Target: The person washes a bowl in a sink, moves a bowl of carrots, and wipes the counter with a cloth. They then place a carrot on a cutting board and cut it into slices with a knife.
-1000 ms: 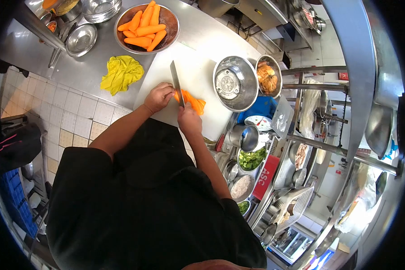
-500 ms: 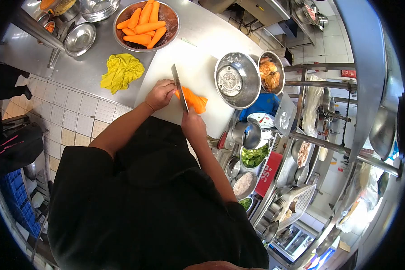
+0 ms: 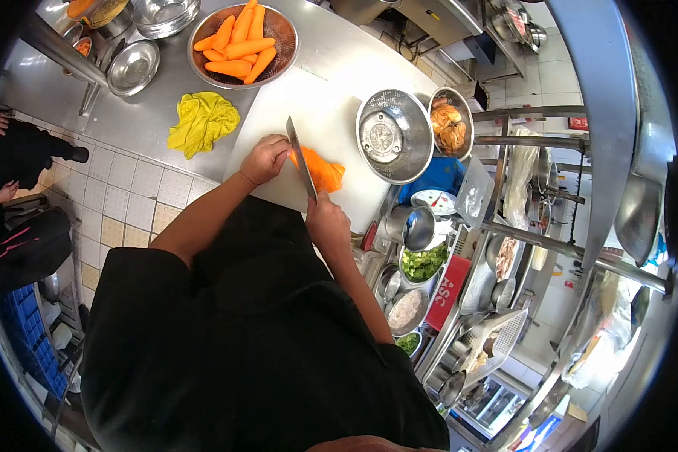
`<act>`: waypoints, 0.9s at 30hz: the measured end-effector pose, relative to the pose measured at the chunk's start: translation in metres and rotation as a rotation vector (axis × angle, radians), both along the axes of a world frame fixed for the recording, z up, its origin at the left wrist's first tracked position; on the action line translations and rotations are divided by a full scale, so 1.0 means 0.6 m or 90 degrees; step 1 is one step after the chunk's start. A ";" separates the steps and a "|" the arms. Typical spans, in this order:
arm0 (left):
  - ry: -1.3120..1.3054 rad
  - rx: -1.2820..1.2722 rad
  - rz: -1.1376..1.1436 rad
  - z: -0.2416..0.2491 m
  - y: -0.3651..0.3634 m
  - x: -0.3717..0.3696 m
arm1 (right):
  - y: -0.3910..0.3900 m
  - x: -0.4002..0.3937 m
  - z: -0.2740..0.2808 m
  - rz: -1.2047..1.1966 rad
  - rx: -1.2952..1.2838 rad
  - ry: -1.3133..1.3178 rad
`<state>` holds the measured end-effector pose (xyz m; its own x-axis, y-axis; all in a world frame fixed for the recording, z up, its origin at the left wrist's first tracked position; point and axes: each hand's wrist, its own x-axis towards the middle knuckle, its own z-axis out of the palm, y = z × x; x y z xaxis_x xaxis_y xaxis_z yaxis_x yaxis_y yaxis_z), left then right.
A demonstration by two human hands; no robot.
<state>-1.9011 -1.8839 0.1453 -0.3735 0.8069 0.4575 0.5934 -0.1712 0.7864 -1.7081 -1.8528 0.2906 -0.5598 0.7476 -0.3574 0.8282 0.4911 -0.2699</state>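
Right hand (image 3: 325,221) grips the knife (image 3: 301,157), blade lengthwise along the carrot (image 3: 320,169); left hand (image 3: 266,159), fingers curled, presses it just left of the blade

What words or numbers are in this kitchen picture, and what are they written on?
"ASC" or similar: white letters, turned sideways, on the red box beside the bowl of greens; the reading is uncertain.
The dial of the kitchen scale: marks too small to read.
The red sign on the far wall: too blurred to read.
Nothing else is readable.
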 end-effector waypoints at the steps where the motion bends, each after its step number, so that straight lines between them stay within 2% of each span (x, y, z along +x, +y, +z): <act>1: -0.007 0.002 -0.002 0.002 0.000 0.000 | -0.003 0.004 0.000 -0.003 0.001 -0.001; 5: -0.003 0.025 0.014 0.005 -0.001 0.001 | -0.003 0.001 -0.014 0.002 0.014 0.020; 8: 0.011 0.018 0.012 0.001 -0.001 0.000 | 0.022 -0.027 -0.090 0.021 0.043 0.054; 11: -0.037 -0.048 -0.001 -0.008 -0.004 -0.001 | 0.035 -0.053 -0.117 0.041 0.083 0.085; 14: -0.055 -0.023 0.013 -0.014 -0.003 0.000 | 0.039 -0.048 -0.112 0.043 0.078 0.099; 22: -0.033 0.018 0.017 -0.012 0.001 0.001 | 0.004 -0.003 -0.014 0.023 0.021 -0.004; 27: -0.038 0.013 0.018 -0.014 0.001 -0.003 | 0.012 -0.009 -0.053 0.024 0.026 0.028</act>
